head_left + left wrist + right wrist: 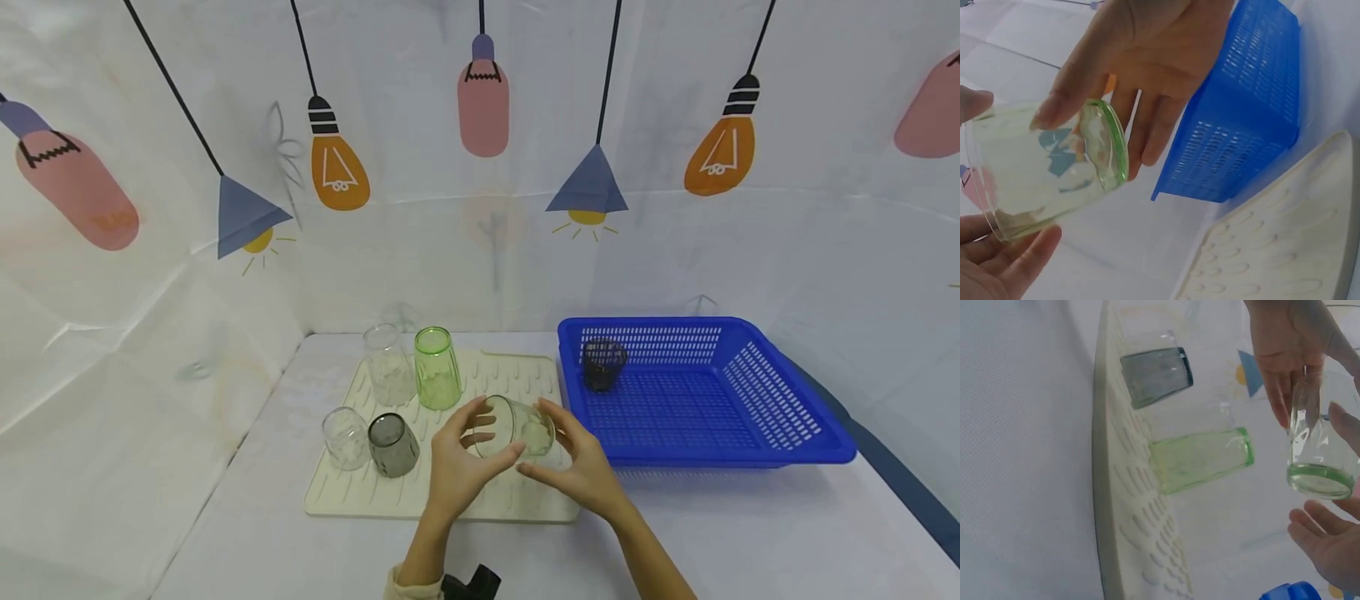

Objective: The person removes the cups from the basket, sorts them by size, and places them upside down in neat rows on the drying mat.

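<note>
Both hands hold a clear, faintly green drinking glass on its side above the draining mat. The left hand grips it round the rim end, thumb in front and fingers behind. At the thick base end, the right hand holds it between thumb and fingers; in the left wrist view its thumb lies along the glass. On the mat stand a tall clear glass, a green glass, a short clear glass and a grey glass.
Right of the mat sits a blue plastic basket with slotted walls. A dark glass stands in its left side. Behind the white table hangs a sheet printed with lamps and bulbs.
</note>
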{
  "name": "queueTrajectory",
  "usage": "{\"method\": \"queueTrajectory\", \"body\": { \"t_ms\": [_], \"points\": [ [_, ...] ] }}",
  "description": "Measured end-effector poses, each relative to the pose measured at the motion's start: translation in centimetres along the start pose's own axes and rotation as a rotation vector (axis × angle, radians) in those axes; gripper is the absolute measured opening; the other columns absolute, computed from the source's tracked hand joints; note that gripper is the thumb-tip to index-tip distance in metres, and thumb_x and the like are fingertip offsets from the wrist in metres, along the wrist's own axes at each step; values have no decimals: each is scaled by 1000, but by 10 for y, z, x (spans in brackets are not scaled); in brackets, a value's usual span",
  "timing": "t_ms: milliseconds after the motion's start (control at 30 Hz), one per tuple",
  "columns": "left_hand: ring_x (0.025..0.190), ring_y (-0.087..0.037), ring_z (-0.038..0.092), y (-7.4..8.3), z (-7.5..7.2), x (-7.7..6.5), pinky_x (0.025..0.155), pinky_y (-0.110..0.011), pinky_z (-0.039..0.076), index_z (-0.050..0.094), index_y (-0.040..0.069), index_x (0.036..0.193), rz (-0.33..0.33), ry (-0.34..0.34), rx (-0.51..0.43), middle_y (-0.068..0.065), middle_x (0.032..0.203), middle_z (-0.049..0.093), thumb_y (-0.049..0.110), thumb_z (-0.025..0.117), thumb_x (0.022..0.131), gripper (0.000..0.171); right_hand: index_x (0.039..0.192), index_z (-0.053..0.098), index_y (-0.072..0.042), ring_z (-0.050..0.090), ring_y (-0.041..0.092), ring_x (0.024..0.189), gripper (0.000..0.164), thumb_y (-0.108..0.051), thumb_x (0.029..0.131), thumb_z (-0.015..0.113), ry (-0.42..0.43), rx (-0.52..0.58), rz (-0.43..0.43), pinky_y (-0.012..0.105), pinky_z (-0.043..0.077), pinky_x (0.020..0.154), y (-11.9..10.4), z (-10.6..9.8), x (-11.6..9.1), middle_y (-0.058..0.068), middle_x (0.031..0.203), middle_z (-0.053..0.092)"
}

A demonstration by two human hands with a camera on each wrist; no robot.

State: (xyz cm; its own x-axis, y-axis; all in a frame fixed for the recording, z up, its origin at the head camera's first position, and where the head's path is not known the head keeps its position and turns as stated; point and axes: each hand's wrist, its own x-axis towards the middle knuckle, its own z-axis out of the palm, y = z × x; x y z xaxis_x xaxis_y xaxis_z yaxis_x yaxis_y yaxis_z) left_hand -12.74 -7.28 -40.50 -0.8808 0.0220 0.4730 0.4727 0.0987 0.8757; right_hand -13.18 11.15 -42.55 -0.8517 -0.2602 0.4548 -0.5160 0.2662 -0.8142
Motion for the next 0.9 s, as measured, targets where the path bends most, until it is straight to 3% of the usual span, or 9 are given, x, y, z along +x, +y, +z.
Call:
{"method": "queueTrajectory", "body": {
  "t_ms": [167, 300, 400, 567, 733, 900],
  "points": [
    [104, -41, 58, 1, -2, 0, 83, -35, 55, 49, -10, 127, -96, -47, -215, -28, 118, 56, 0, 74, 76, 58, 141, 31, 6, 46, 25, 126, 78, -1, 77, 75, -42, 290, 78, 31, 45, 98, 1, -1, -1, 26, 142, 37],
    [108, -36, 57, 2, -3, 0, 86, -28, 53, 45, -13, 129, -210, -69, -351, -30, 120, 53, -2, 69, 79, 56, 140, 27, 9, 54, 14, 116, 76, 0, 80, 72, -69, 478, 108, 27, 50, 91, -1, 1, -1, 32, 136, 36],
    [107, -26, 58, 2, -3, -1, 85, -23, 52, 42, -14, 131, -275, -78, -408, -30, 124, 51, -2, 67, 80, 58, 138, 25, 14, 55, 12, 113, 74, 1, 81, 70, -58, 556, 108, 28, 52, 89, -1, 3, -2, 30, 132, 39],
    [105, -14, 57, 1, -2, -1, 85, -19, 51, 36, -16, 134, -320, -106, -479, -31, 129, 46, 1, 65, 83, 61, 134, 25, 19, 56, 16, 113, 70, 2, 82, 69, -11, 625, 78, 27, 51, 90, -4, 5, -1, 14, 127, 49],
    [115, -19, 54, -4, -4, -4, 91, -21, 48, 31, -17, 137, -301, -167, -491, -35, 134, 40, 11, 65, 88, 65, 133, 25, 18, 56, 14, 113, 70, 5, 80, 69, 18, 684, 50, 28, 50, 91, -6, 6, 0, 4, 125, 52],
    [118, -33, 52, -10, -12, -13, 91, -21, 48, 35, -13, 137, -301, -157, -351, -30, 132, 46, 10, 66, 88, 62, 134, 25, 17, 58, 14, 111, 70, 7, 79, 68, 42, 687, 51, 29, 51, 90, -4, 5, 2, 4, 124, 54]
  ]
}}
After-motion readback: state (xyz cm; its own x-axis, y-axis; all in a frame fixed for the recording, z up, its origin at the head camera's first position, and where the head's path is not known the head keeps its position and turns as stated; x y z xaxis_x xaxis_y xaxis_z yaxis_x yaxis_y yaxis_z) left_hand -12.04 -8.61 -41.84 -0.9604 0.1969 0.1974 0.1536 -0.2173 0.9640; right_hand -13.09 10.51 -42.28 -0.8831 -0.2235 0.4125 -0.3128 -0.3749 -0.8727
